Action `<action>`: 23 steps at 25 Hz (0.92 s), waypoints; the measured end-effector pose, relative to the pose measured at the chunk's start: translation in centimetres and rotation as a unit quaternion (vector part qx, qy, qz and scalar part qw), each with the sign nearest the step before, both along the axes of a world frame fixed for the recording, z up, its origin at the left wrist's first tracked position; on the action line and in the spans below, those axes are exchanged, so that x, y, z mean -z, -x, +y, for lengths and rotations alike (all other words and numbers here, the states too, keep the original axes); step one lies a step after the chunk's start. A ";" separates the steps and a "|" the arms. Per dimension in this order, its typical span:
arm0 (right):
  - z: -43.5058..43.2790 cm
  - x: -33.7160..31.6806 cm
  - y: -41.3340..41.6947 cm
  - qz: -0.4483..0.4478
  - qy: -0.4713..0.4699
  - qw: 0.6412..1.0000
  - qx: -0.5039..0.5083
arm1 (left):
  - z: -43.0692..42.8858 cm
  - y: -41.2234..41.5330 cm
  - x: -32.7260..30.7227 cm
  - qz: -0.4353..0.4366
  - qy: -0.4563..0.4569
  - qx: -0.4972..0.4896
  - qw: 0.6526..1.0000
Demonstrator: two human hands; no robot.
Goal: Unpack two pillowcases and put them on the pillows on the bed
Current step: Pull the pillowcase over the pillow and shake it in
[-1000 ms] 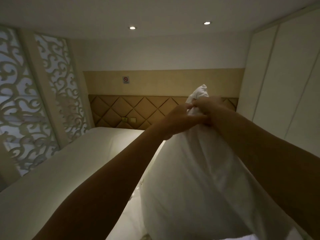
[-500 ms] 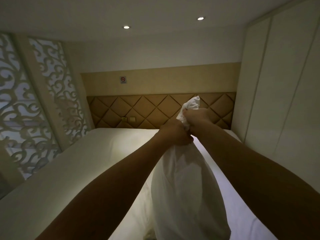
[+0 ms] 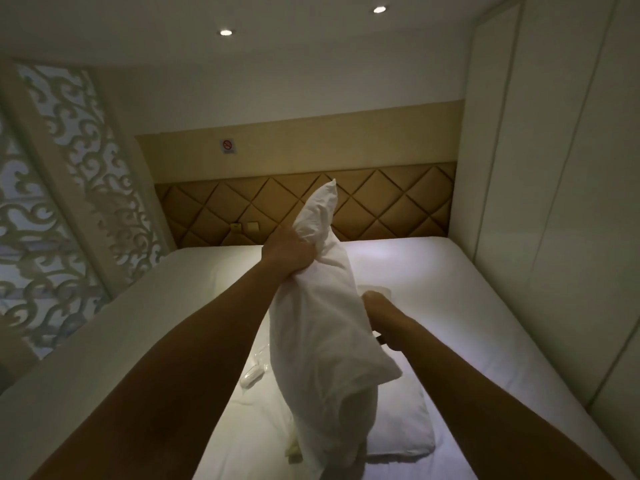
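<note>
A white pillow in its pillowcase (image 3: 322, 306) hangs upright over the bed (image 3: 467, 299). My left hand (image 3: 287, 254) is shut on the pillow near its top, just under the bunched upper corner. My right hand (image 3: 381, 317) reaches behind the pillow's right edge at mid height; its fingers are hidden by the fabric. A second white pillow (image 3: 401, 420) lies flat on the sheet under the hanging one. Crumpled clear plastic packaging (image 3: 256, 368) lies on the bed to the left of the pillow.
A quilted tan headboard (image 3: 388, 202) with wall switches (image 3: 244, 226) closes the far end of the bed. White wardrobe panels (image 3: 554, 168) run along the right side. A carved lattice screen (image 3: 69, 188) stands on the left.
My right hand has left the pillow's top and dropped to its right edge. The left hand keeps its hold near the top, and the pillow now hangs lower, tilted left.
</note>
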State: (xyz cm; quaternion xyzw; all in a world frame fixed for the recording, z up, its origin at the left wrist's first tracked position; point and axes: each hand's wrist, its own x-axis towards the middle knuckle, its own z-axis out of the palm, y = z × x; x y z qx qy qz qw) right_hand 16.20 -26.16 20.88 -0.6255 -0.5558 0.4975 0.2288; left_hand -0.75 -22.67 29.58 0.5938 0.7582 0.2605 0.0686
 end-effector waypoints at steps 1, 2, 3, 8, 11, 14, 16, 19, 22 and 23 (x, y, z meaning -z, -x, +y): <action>-0.1 0.2 0.7 0.018 -0.006 1.000 0.006 | 0.1 0.0 0.2 -0.017 0.002 -0.004 1.000; -0.2 0.0 1.3 0.024 -0.033 0.999 0.002 | 0.3 -0.1 0.5 -0.028 0.005 -0.004 1.000; -0.1 0.1 1.6 0.012 -0.073 0.997 -0.008 | 0.5 -0.2 0.8 -0.030 0.004 -0.001 1.000; 0.6 2.7 1.6 -0.019 -0.209 0.977 -0.030 | 0.5 -0.6 2.1 -0.069 -0.013 0.017 0.997; 0.9 2.4 1.7 0.048 -0.211 0.975 0.049 | 0.0 -0.9 2.1 -0.142 0.002 0.040 0.989; 2.6 1.3 1.3 0.011 -0.232 0.968 0.093 | -2.4 -1.1 1.3 -0.034 -0.100 0.169 0.980; 4.1 0.4 1.3 0.003 -0.234 0.967 0.100 | -4.5 -0.3 0.3 0.124 -0.160 0.310 0.929; 6.0 -0.7 1.4 0.012 -0.230 0.966 0.117 | -7.4 0.4 -1.3 0.207 0.038 0.431 0.878; 7.1 -1.2 1.7 0.047 -0.210 0.964 0.154 | -7.3 0.4 -0.9 0.364 0.110 0.413 0.827; 7.3 -1.3 1.8 0.061 -0.197 0.965 0.163 | -7.0 0.3 -0.6 0.400 0.107 0.403 0.816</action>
